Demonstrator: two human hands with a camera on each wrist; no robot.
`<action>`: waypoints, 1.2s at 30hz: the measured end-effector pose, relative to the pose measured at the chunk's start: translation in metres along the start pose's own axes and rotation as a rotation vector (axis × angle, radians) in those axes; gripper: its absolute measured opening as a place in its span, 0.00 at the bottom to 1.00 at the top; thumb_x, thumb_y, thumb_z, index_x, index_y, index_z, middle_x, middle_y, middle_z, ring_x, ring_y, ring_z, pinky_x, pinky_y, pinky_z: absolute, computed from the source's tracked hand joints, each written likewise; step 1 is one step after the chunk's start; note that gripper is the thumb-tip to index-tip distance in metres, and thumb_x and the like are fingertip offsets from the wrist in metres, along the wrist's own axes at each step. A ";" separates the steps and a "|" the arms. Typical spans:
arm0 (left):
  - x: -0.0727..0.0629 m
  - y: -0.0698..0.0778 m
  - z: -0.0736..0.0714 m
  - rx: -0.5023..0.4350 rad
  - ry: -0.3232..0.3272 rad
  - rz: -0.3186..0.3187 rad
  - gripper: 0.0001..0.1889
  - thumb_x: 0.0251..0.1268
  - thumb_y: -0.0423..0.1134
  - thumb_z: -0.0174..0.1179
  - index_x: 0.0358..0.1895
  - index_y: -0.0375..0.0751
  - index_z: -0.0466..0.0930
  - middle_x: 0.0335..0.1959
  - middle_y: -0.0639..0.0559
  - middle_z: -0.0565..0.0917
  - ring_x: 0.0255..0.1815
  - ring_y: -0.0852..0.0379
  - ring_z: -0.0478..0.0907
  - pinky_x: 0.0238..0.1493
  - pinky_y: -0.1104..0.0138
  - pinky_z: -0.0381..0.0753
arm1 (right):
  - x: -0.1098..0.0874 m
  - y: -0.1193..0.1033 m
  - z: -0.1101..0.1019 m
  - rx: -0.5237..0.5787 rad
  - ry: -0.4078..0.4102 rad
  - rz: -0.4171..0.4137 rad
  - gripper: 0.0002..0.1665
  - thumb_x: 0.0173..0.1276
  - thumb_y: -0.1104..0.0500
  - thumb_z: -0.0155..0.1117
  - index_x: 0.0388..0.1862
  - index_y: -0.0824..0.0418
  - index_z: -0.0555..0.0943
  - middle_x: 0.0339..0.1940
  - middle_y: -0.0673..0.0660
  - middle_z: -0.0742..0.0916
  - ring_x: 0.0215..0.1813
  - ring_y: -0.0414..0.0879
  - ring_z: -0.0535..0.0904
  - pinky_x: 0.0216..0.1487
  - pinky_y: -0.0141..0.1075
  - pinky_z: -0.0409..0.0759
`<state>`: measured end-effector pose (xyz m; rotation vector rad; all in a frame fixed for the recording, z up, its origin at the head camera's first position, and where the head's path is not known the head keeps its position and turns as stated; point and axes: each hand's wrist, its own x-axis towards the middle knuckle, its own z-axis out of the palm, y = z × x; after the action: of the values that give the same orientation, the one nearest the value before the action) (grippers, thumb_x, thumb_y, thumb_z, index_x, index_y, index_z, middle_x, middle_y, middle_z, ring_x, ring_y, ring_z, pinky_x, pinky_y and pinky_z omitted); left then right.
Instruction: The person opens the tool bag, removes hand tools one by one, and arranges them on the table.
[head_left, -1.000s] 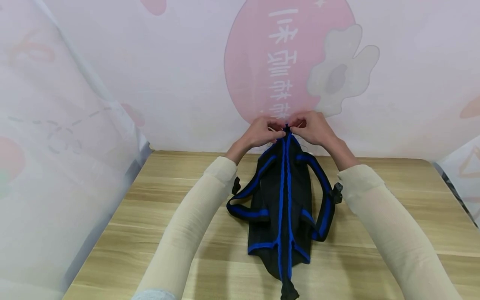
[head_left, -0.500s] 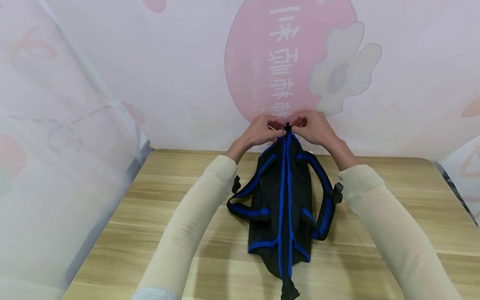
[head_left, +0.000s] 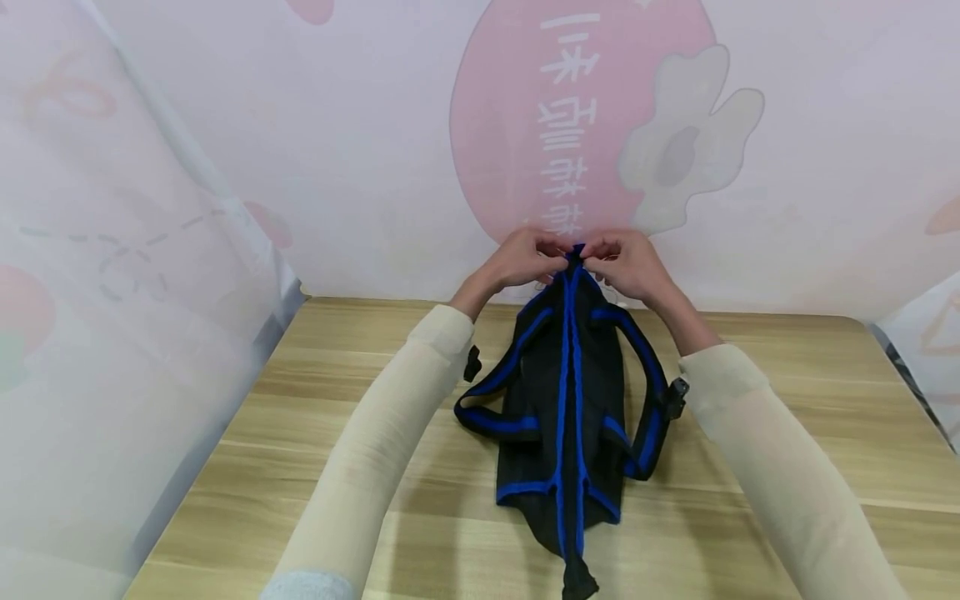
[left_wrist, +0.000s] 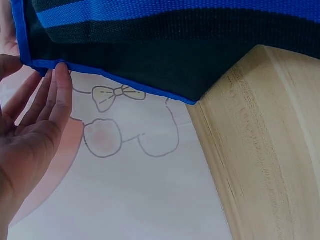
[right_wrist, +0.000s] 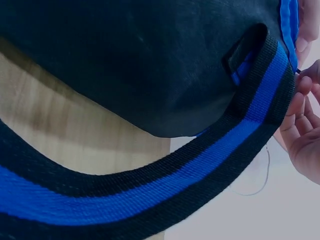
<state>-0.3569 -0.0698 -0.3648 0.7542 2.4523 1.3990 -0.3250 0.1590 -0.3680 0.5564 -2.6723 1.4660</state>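
Note:
A black bag [head_left: 536,375] with blue trim lies lengthwise on the table, two blue-edged strips running along its middle. My left hand [head_left: 521,260] pinches its far end between thumb and fingers; in the left wrist view that hand [left_wrist: 40,130] is at the blue-trimmed corner. From the other side my right hand [head_left: 628,262] pinches the same end. The fingertips are close together, with a dark blue tip of the bag showing between them. In the right wrist view, the right hand [right_wrist: 306,132] is partly behind a striped strap [right_wrist: 200,170].
Strap loops stick out left [head_left: 498,427] and right [head_left: 651,433], the right one with a black buckle [head_left: 677,398]. A narrow black tail [head_left: 577,579] points towards the near side. The wooden table [head_left: 300,417] meets a printed pink-and-white backdrop [head_left: 360,167] behind the hands.
My right hand has dipped slightly, and a bit more of the bag's blue tip shows between the hands. The left hand and the rest of the bag stay nearly the same.

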 end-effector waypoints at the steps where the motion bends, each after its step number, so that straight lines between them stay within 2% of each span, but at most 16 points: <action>1: 0.000 0.000 -0.001 0.002 -0.002 -0.003 0.20 0.77 0.38 0.63 0.66 0.36 0.84 0.56 0.39 0.89 0.43 0.48 0.91 0.53 0.49 0.93 | -0.001 0.000 0.001 0.012 -0.004 0.006 0.10 0.77 0.61 0.66 0.48 0.67 0.88 0.43 0.66 0.90 0.30 0.47 0.80 0.29 0.30 0.81; 8: 0.001 -0.006 -0.002 -0.042 0.004 -0.028 0.19 0.78 0.39 0.63 0.66 0.38 0.85 0.57 0.41 0.89 0.43 0.48 0.91 0.54 0.51 0.93 | -0.010 -0.001 0.004 0.071 -0.053 0.017 0.11 0.78 0.61 0.66 0.50 0.67 0.88 0.44 0.65 0.90 0.30 0.50 0.79 0.27 0.31 0.77; 15: -0.002 -0.008 -0.003 -0.081 0.022 -0.026 0.20 0.76 0.38 0.63 0.67 0.38 0.85 0.59 0.40 0.88 0.41 0.47 0.91 0.57 0.44 0.91 | -0.023 -0.004 0.004 0.077 -0.129 -0.022 0.11 0.79 0.61 0.67 0.51 0.67 0.88 0.49 0.64 0.90 0.37 0.46 0.84 0.38 0.31 0.84; 23: -0.004 -0.007 -0.006 -0.079 0.024 -0.014 0.19 0.76 0.37 0.63 0.65 0.37 0.86 0.56 0.41 0.89 0.42 0.49 0.91 0.55 0.48 0.92 | -0.039 -0.008 0.005 0.104 -0.141 -0.011 0.10 0.78 0.62 0.67 0.49 0.67 0.89 0.50 0.66 0.90 0.39 0.51 0.86 0.39 0.31 0.86; 26: -0.005 -0.008 -0.007 -0.083 0.023 -0.014 0.18 0.76 0.36 0.63 0.65 0.37 0.86 0.56 0.41 0.89 0.42 0.49 0.90 0.54 0.48 0.92 | -0.043 -0.007 0.007 0.133 -0.147 -0.016 0.09 0.77 0.63 0.67 0.49 0.68 0.89 0.49 0.65 0.91 0.39 0.51 0.86 0.40 0.31 0.86; 32: -0.004 -0.009 -0.007 -0.085 0.013 -0.015 0.18 0.77 0.36 0.63 0.65 0.38 0.86 0.56 0.41 0.89 0.44 0.48 0.90 0.53 0.51 0.93 | -0.053 -0.005 0.009 0.163 -0.147 -0.029 0.08 0.77 0.64 0.68 0.47 0.69 0.89 0.44 0.60 0.92 0.34 0.44 0.83 0.38 0.32 0.86; 36: -0.003 -0.010 -0.007 -0.087 0.015 -0.013 0.17 0.77 0.36 0.62 0.64 0.38 0.86 0.54 0.41 0.89 0.43 0.48 0.90 0.54 0.48 0.93 | -0.061 -0.008 0.009 0.177 -0.166 -0.012 0.08 0.78 0.64 0.67 0.48 0.69 0.89 0.44 0.60 0.91 0.32 0.44 0.82 0.35 0.34 0.85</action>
<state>-0.3602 -0.0808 -0.3697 0.7095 2.3853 1.5004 -0.2639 0.1657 -0.3789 0.7350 -2.6674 1.7371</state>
